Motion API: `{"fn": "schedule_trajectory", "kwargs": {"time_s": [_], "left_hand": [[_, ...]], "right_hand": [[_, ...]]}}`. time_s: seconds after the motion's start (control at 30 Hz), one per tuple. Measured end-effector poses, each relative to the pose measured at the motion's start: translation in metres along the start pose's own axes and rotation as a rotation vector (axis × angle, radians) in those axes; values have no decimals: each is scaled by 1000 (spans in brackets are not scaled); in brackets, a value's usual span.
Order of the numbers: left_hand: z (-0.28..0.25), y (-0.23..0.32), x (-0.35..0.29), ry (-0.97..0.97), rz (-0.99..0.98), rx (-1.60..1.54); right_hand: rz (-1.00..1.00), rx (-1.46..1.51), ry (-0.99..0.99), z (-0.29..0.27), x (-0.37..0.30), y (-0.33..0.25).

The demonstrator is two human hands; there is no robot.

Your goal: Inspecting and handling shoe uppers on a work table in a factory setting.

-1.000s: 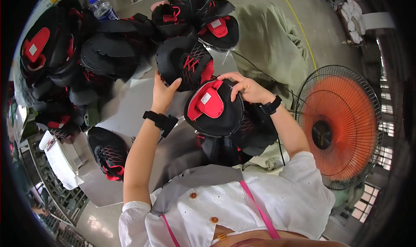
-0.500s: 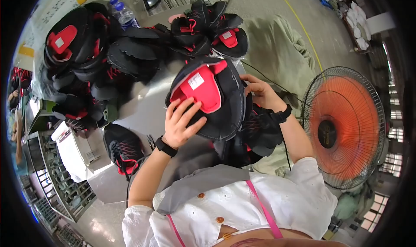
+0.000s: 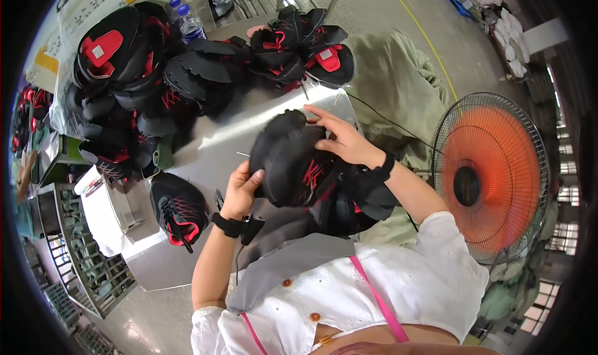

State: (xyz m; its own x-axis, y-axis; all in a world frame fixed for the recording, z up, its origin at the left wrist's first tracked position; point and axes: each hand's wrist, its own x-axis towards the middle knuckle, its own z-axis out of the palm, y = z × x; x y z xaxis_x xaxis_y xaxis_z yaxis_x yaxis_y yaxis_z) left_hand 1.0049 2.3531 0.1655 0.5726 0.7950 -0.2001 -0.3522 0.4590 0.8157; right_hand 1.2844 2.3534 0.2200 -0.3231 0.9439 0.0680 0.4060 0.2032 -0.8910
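Presently, the left hand point(image 3: 238, 194) gripped a black shoe upper point(image 3: 285, 171) at left; the right hand point(image 3: 350, 143) clasped its far right part.

Head view: left fisheye, head-worn | facing: downward | near: bare hands point(image 3: 240, 193), shiny grey metal worktop point(image 3: 218, 146)

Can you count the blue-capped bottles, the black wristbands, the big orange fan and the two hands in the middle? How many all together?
Blue-capped bottles: 2
Black wristbands: 2
Orange fan: 1
Left hand plus right hand: 2
Total: 7
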Motion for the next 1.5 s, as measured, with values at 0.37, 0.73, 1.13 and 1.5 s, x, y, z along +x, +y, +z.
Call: {"fn": "schedule_trajectory", "kwargs": {"time_s": [0.37, 0.73, 1.13, 1.5], "left_hand": [[8, -28, 35, 169, -72, -383], [-1, -26, 8, -47, -204, 524], [-46, -57, -146, 96, -39, 1165], [-109, -36, -222, 742, 41, 1702]], "right_hand": [[257, 189, -19, -2, 18, 44], [459, 280, 162, -68, 42, 164], [277, -321, -33, -69, -17, 72], [554, -935, -3, 8, -112, -1]]}}
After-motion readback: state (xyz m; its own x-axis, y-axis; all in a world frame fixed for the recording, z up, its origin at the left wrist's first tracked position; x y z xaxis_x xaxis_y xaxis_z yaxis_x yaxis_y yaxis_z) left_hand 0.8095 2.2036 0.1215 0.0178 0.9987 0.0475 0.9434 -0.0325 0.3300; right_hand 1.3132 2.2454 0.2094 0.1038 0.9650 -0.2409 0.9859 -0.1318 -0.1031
